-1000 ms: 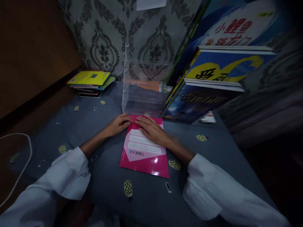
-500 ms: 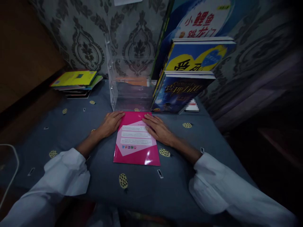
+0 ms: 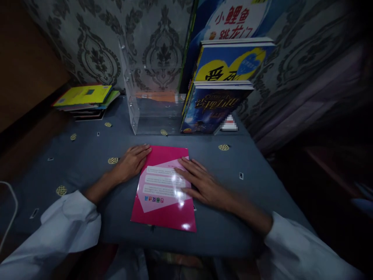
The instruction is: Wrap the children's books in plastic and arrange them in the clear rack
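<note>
On the near middle of the worktop [image 3: 84, 155], the pink book [image 3: 163, 186] lies flat, the left hand [image 3: 132, 161] resting, fingers extended, at its far left corner, the right hand [image 3: 201, 181] spread over its right side. Light, even pressure should keep it square. Its small print is unreadable; far right, the tallest book [image 3: 230, 19] is cut off above.

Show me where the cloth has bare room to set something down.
Two patches: one between the left hand, the book stack and the white cable; another between the right hand and the standing books. Crowded: the clear rack's right part and around the pink book.
</note>
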`<state>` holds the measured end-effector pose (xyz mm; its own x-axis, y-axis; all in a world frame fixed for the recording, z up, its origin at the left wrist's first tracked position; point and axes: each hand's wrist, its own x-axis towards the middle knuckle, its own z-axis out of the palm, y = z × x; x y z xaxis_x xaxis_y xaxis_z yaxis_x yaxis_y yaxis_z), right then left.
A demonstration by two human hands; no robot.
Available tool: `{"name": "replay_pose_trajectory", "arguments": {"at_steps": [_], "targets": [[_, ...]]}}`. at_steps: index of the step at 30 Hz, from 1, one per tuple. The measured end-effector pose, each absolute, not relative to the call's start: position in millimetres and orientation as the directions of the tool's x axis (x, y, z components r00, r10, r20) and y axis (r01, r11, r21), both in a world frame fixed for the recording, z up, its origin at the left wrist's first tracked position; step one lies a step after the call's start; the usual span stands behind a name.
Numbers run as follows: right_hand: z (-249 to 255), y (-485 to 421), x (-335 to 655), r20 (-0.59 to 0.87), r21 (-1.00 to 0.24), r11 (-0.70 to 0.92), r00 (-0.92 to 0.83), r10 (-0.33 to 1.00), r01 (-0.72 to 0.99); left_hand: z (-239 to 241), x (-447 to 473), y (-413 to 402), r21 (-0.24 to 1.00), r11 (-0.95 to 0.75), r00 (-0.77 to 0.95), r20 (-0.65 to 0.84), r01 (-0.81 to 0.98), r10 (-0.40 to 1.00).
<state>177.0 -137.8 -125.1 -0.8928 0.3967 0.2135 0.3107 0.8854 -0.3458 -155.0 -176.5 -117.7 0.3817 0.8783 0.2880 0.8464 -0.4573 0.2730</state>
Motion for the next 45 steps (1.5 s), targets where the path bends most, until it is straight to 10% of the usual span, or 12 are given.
{"name": "replay_pose_trajectory", "arguments": {"at_steps": [13,30,45], "targets": [[-111.3,-235.3,195.0,0.033,-0.317,0.892,-0.936,0.349,0.322,-112.2,-150.3,-186.5,0.309,-0.568,0.476,0.326,0.763,0.817],[-59.1,-181.3,158.1,0.630,-0.281,0.959,-0.744,0.222,0.048,-114.0,-165.3,-179.3,0.485,-0.544,0.475,0.269,0.685,0.838],[-98.4,-113.1,150.5,0.683,-0.580,0.734,-0.279,0.675,0.354,-100.0,-154.9,-174.2,0.899,-0.226,0.242,0.140,0.375,0.960]]}}
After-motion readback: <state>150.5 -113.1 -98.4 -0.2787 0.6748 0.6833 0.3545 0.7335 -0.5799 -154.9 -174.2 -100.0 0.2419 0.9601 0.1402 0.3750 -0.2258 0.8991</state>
